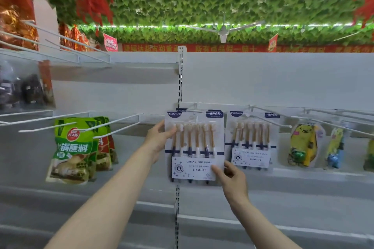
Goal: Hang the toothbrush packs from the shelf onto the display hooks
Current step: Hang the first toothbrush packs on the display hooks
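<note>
A toothbrush pack (194,145) with six brown-handled brushes and a white YIKOJIFE label hangs upright at a white display hook (193,110) near the shelf upright. My left hand (159,139) grips the pack's upper left edge, thumb on its front. My right hand (232,176) pinches its lower right corner. Another pack hangs just behind it on the same hook. A further toothbrush pack (252,139) hangs on the hook to the right.
Green sauce pouches (73,149) hang on hooks to the left, with bare white hooks (117,123) beside them. Yellow cartoon-shaped packs (303,145) hang to the right. Long bare hooks (327,116) jut out at upper right. Grey shelves (283,204) run below.
</note>
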